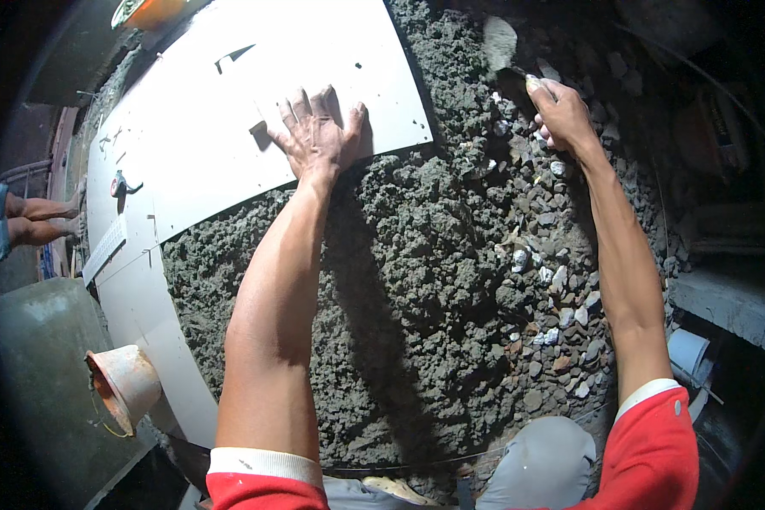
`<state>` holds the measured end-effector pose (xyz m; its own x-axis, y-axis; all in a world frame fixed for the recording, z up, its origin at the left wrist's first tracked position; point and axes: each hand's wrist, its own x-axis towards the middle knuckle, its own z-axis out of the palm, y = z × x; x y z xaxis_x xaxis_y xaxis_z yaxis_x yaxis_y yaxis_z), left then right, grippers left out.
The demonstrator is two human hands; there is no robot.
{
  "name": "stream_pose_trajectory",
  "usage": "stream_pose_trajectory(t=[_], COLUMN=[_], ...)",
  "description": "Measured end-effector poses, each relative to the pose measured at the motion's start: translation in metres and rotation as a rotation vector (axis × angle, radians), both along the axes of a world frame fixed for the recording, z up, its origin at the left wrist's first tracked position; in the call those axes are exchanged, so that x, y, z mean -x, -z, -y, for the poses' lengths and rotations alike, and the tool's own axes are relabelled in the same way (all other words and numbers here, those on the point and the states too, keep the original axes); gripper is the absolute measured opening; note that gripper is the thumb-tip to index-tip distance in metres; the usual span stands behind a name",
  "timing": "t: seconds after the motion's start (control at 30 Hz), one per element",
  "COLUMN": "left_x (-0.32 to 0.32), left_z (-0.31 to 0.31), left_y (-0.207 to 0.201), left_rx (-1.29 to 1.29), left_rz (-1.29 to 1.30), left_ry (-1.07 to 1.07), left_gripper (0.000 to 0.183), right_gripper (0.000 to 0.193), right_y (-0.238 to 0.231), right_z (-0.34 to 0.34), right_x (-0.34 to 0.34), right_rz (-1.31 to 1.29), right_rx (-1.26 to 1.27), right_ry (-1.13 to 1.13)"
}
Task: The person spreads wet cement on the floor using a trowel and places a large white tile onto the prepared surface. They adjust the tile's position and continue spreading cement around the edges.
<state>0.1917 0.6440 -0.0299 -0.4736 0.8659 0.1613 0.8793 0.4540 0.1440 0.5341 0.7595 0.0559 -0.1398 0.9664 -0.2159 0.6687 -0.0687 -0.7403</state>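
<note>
Gripping a trowel [500, 44] by its handle, the person's right hand [563, 115] is positioned at the upper right, with its fingers clamped on that handle. The trowel blade is pale grey, broad and rounded at its far end; a thin, dark shank joins it to the handle, which the hand mostly hides. The blade is located where the mortar [425, 238] borders the loose stones [557, 280]; whether it touches either cannot be told. The mortar is dark grey, coarse and lumpy, and forms a wide bed beneath the forearms. The stones are small, angular, and grey, brown or white. The left hand [317, 136] lies palm down near the lower edge of a white tile [387, 81], fingers spread apart. The tile is smooth, bright under the light, straight-edged, and marked with dark crumbs. A white bucket [136, 382] with an orange interior is located at the lower left.
</note>
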Motion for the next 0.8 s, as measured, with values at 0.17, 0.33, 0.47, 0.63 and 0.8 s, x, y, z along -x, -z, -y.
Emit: stream_pose_trajectory(t=[0.17,0.33,0.47,0.63,0.8], left_x=[0.001,-0.001,-0.002,-0.004,-0.005], left_z=[0.000,0.001,0.003,0.001,0.001], left_y=[-0.002,-0.004,-0.007,-0.009,-0.011], left_rx=[-0.036,-0.025,-0.034,-0.015,-0.012], left_rz=[-0.021,-0.018,0.038,0.058,0.047], left_ry=[0.028,0.032,0.040,0.021,0.017], left_gripper=[0.080,0.078,0.079,0.079,0.078], right_gripper=[0.039,0.036,0.033,0.035,0.033], right_y=[0.000,0.028,0.034,0.017,0.011], right_z=[-0.012,-0.046,-0.067,-0.079,-0.092], right_x=[0.043,0.103,0.102,0.061,0.064], right_rz=[-0.086,-0.048,0.022,-0.156,-0.114], right_rx=[-0.027,-0.158,-0.137,0.134,-0.023], right_ry=[-0.199,-0.278,-0.267,-0.059,-0.099])
